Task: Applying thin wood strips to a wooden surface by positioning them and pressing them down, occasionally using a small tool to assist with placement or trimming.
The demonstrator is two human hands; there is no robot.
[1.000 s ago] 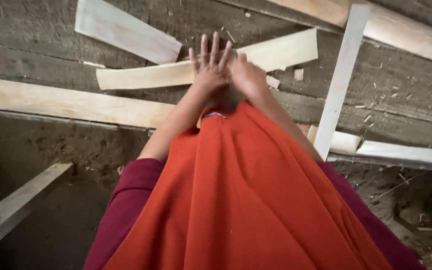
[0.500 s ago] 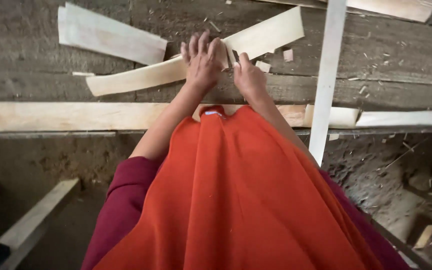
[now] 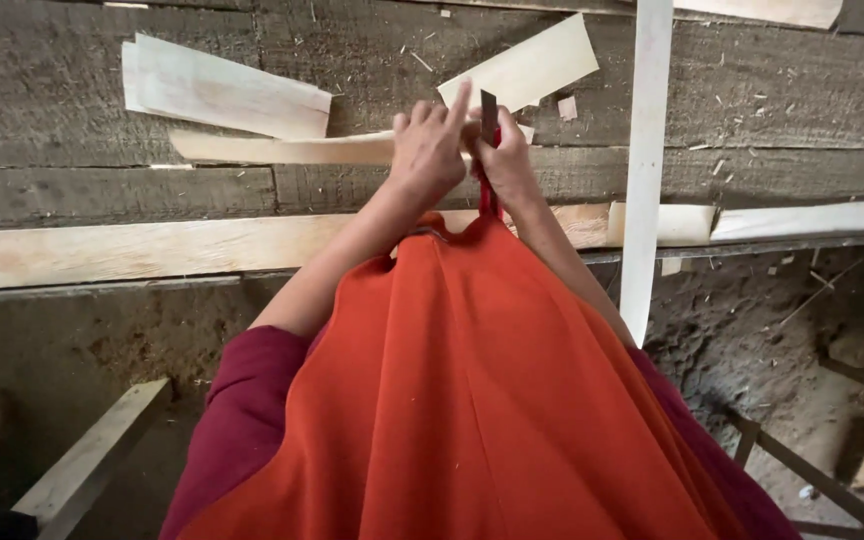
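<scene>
Step in hand: both hands are closed together on a small dark blade [image 3: 488,112] at the middle of the weathered plank bench [image 3: 102,110]. The blade stands nearly upright, its tip above the knuckles, with a red part below it running down between the wrists toward the orange cloth [image 3: 492,400]. Judged from this grouping, the work is at the grip-setting stage; no cut into the wood is visible.

Landmark: the long pale wood strip [image 3: 282,148] lying across the bench.
- The left hand [image 3: 430,150] rests over the right end of that strip. Its fingers [image 3: 458,105] are bent narrow around the blade area, the index extended upward.
- The right hand [image 3: 504,160] is just right of the strip's end, touching the left hand, fingers wrapped on the blade or its handle; which part cannot be told.
- A broad pale offcut [image 3: 222,95] lies above the strip, to the left.
- A second flat offcut [image 3: 527,68] lies above the strip's right end, tilted.
- A narrow white batten [image 3: 644,170] crosses the bench well right of the strip, running top to bottom.

Next move, as a judgement: it calls for a firm two-handed hold and a steady blade angle before pressure is applied.

Arm pose: both forearms extend forward and converge at the wrists, elbows apart, sleeves dark red.
</scene>
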